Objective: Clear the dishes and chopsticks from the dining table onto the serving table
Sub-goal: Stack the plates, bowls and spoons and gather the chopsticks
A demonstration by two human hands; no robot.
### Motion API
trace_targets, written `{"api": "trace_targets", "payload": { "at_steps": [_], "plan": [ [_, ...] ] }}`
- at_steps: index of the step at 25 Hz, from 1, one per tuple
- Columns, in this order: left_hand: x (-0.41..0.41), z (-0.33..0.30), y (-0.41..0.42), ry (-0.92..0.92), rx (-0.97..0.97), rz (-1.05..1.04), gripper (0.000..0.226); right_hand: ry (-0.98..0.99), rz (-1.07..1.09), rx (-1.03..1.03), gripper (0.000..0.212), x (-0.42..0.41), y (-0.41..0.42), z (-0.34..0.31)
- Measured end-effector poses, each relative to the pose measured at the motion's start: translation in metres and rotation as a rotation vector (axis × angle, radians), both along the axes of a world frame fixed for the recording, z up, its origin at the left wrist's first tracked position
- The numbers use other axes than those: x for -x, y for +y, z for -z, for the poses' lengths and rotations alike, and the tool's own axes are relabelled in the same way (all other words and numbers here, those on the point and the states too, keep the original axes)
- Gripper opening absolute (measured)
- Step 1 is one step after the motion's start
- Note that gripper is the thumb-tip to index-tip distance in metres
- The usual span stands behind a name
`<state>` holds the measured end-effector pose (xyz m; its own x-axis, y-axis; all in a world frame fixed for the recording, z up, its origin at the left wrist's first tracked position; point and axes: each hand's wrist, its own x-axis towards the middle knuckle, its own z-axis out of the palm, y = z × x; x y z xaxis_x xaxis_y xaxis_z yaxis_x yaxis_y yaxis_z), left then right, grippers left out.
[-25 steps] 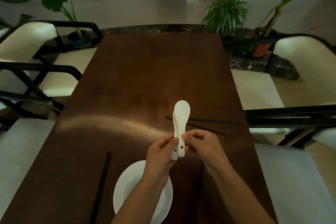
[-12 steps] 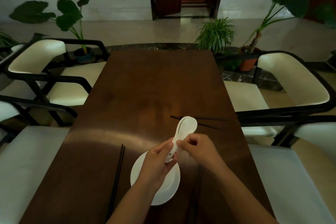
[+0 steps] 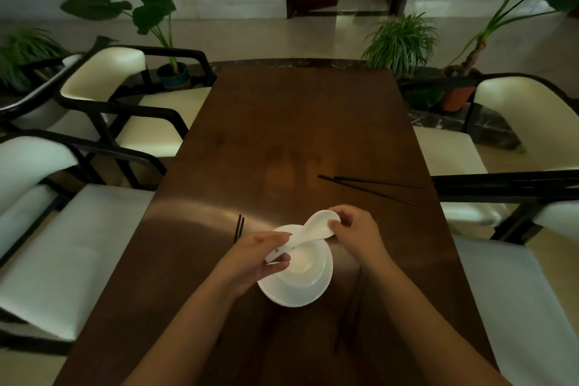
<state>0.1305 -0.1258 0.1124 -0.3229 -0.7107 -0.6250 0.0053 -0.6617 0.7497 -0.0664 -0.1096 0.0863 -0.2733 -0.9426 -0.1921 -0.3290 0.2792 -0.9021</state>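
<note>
Two white ceramic spoons (image 3: 308, 233), glossy and nested one in the other, held low in the centre of the frame, just above a white bowl (image 3: 302, 263). Handles pointing lower left, each with a small dark hole near the end; rounded scoops toward the upper right. Left hand (image 3: 253, 260) pinching the handle ends between thumb and fingers. Right hand (image 3: 357, 233) curled over the scoop end, fingertips pressed on its rim.

Bowl sitting on a white round plate (image 3: 294, 293), both plain and shiny, on the dark brown desk (image 3: 297, 135) in the lower middle of the frame.

Three pairs of thin black chopsticks on the desk: one pair (image 3: 239, 228) just left of the plate, mostly hidden behind the left hand; one pair (image 3: 369, 186) in the right centre, lying crossed at a shallow angle near the desk's right edge; one pair (image 3: 354, 307) lower right of the plate, dim and hard to make out beside the right forearm.

Cream-cushioned chairs with black frames (image 3: 103, 81) along both sides, potted plants (image 3: 401, 41) beyond the far end.
</note>
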Motion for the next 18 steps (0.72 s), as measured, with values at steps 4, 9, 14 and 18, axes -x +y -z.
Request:
{"api": "trace_targets", "payload": {
  "at_steps": [4,9,14,18],
  "plan": [
    [-0.018,0.013,-0.010,-0.210,0.051,-0.040,0.010,-0.018,0.046,-0.150,0.014,-0.025,-0.001,0.023],
    [-0.023,0.040,-0.020,-0.358,0.055,-0.076,0.014,0.219,-0.044,-0.303,0.019,-0.038,-0.011,0.045],
    [-0.019,0.057,-0.028,-0.395,0.084,-0.134,0.012,0.511,-0.165,-0.307,0.028,-0.046,-0.021,0.053],
    [-0.025,0.070,-0.026,-0.433,0.088,-0.113,0.018,0.599,-0.238,-0.326,0.027,-0.048,-0.017,0.062]
  ]
}}
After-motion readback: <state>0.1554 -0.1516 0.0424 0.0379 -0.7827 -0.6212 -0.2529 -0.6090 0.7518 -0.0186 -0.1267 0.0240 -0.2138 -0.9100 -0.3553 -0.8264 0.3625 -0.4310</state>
